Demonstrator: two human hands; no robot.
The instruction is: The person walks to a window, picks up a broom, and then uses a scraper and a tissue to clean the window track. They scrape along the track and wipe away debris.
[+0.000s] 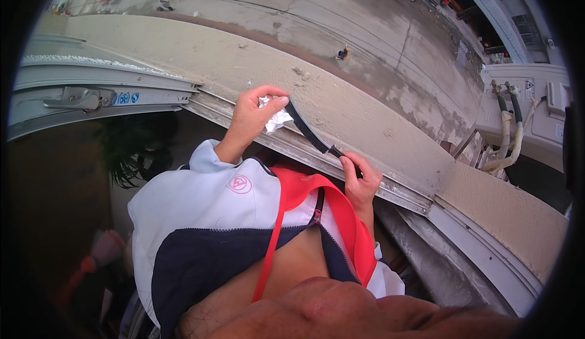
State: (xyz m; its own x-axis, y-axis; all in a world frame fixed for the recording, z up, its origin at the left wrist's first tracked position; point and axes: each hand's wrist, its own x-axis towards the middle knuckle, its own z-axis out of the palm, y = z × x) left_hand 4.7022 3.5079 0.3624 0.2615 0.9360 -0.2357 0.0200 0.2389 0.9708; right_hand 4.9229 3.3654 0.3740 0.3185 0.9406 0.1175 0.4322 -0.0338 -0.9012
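A long, curved, dark blade-like tool (307, 125) with a black handle slants between my hands, over the window track (320, 156). My right hand (363, 181) is closed around its handle. My left hand (253, 115) holds crumpled white tissue (278, 122), with thumb and forefinger at the tool's far tip. Whether those fingers pinch the tip or only touch it is hard to tell. Just beyond both hands runs the rough concrete sill (365, 119), with bits of debris on it.
An open sash (105, 83) with a metal handle (82, 99) is at the left. Far below the sill lies a paved yard (292, 14), where a small figure (343, 52) shows. An outdoor air-conditioner unit (525, 106) with wrapped pipes stands at the right. Behind me, leafy greenery (130, 151) is in shadow.
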